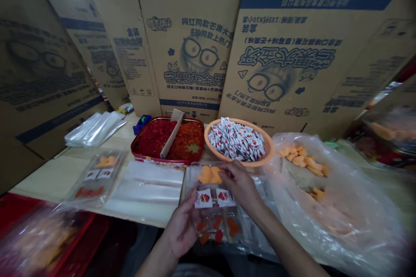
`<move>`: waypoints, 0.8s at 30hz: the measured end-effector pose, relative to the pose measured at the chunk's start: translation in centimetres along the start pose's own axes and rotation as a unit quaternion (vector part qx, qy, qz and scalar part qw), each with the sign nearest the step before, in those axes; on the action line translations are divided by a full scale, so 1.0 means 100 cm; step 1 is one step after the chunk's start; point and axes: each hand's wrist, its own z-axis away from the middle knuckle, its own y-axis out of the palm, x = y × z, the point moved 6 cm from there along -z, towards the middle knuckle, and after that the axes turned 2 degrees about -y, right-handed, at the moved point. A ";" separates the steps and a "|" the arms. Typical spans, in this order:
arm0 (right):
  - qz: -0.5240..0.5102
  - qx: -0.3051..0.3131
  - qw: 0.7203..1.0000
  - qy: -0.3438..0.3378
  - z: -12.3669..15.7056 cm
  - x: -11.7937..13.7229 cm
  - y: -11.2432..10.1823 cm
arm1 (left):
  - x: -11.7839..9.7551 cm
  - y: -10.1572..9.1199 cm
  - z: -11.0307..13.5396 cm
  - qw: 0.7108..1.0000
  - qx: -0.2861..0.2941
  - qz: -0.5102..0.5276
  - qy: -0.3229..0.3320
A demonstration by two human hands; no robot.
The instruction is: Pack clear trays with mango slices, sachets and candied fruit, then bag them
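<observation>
A clear plastic tray lies at the table's near edge, holding orange pieces at its far end, two small red-and-white sachets in the middle and red and orange candies at the near end. My left hand grips the tray's left side, fingers curled round its edge. My right hand rests over the tray's right side, fingertips closed by the orange pieces; what they pinch, if anything, is hidden.
A red tray of red bits stands behind, beside an orange basket of sachets. A filled clear tray and flat bags lie to the left. A plastic bag with orange pieces sits right. Cardboard boxes wall the back.
</observation>
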 end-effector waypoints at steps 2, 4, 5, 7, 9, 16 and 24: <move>0.021 0.017 0.999 -0.038 -0.002 0.012 0.008 | -0.006 -0.008 0.004 1.000 -0.004 0.001 -0.001; 0.030 0.012 0.998 -0.050 -0.005 0.020 0.012 | -0.014 -0.019 0.010 1.000 -0.008 -0.001 0.005; 0.030 0.002 0.998 -0.050 -0.007 0.022 0.014 | -0.020 -0.025 0.015 1.000 -0.011 -0.003 0.012; 0.039 -0.024 0.998 -0.039 -0.007 0.025 0.019 | -0.034 -0.041 0.025 0.999 -0.023 -0.010 0.028; 0.076 -0.031 0.996 -0.020 -0.004 0.027 0.031 | -0.049 -0.060 0.037 0.998 -0.044 -0.017 0.046; 0.262 0.022 0.963 0.058 0.006 0.017 0.109 | -0.094 -0.122 0.067 0.987 -0.097 -0.013 0.129; 0.286 -0.048 0.957 0.026 -0.008 -0.003 0.127 | -0.095 -0.139 0.068 0.988 -0.076 0.034 0.131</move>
